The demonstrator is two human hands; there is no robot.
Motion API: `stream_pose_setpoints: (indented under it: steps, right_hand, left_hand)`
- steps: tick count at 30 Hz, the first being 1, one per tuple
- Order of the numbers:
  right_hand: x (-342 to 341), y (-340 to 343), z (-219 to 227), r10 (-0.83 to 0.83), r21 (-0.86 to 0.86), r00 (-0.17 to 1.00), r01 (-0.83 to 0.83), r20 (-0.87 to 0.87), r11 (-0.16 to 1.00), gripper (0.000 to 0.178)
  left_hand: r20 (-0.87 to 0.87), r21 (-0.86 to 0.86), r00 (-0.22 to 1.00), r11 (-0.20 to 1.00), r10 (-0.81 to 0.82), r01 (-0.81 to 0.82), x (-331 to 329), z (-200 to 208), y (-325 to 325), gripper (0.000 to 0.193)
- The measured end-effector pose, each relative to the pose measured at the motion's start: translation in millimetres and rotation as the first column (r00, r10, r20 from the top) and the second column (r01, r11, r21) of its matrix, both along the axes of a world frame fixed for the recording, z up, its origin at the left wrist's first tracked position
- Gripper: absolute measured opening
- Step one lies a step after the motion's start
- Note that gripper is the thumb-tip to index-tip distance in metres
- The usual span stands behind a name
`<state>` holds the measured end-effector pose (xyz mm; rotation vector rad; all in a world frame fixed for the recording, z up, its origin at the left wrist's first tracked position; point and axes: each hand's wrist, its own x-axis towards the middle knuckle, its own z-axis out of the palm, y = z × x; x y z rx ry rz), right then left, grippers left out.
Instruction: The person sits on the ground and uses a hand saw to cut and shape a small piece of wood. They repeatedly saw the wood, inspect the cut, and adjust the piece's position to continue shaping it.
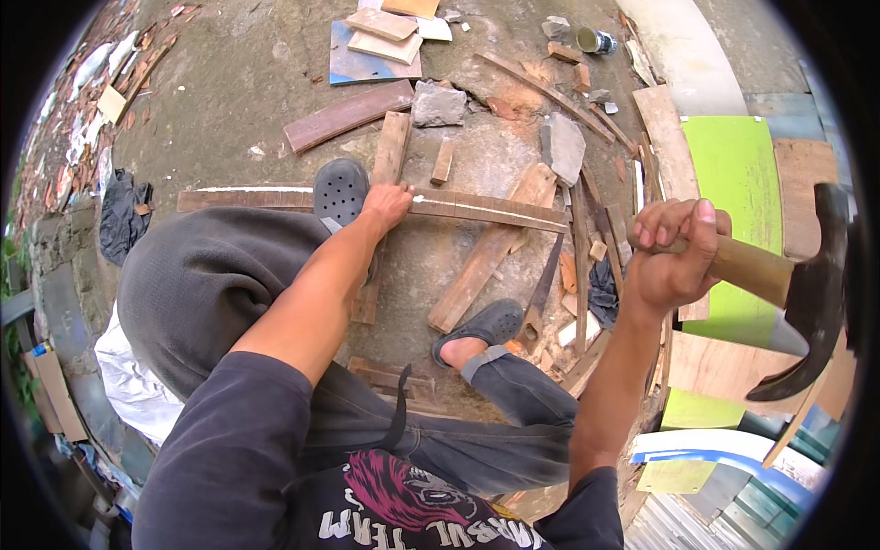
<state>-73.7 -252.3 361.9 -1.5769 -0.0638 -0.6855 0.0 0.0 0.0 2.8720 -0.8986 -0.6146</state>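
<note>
My right hand (678, 247) is raised at the right, its fingers wrapped round the wooden handle of a claw hammer (818, 289). The dark hammer head is up in the air, well away from the wood. My left hand (390, 203) is closed on a long wooden plank (486, 209) with a white streak along it. This plank lies crosswise over a narrower board (392, 147) and a wider board (495, 243). Beside my left hand, a grey clog (341, 191) rests on the plank. Whether my left fingers also pinch something small is hidden.
A handsaw (541, 298) lies near my other clog (490, 325). Stone blocks (438, 104) and a reddish plank (348, 116) lie beyond the work. Stacked boards (380, 41) and a tin can (596, 40) are farther off. Green panels (731, 183) stand at the right.
</note>
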Motion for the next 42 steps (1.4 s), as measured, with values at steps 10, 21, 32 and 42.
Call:
stream_pose_setpoints:
  steps: [10,21,32,42]
  right_hand:
    - [-58,57,-342,-0.286,-0.308,0.288,-0.03,-0.914,0.951,0.029]
    - [16,19,-207,-0.273,-0.246,0.589,0.127,-0.761,0.961,0.036]
    - [10,71,-233,-0.373,-0.182,0.872,0.33,-0.318,0.926,0.024]
    - [-39,31,-281,-0.233,-0.19,0.287,0.169,-0.929,0.967,0.027]
  left_hand:
    - [0.114,-0.112,0.993,0.993,-0.021,0.034,0,17,-1,0.057]
    - [0.011,-0.097,1.0,0.995,0.013,-0.012,6,19,0,0.06]
    - [-0.02,-0.147,1.0,0.989,0.006,-0.009,7,22,-5,0.058]
    - [-0.042,-0.133,0.999,0.991,-0.017,0.011,24,24,1,0.06]
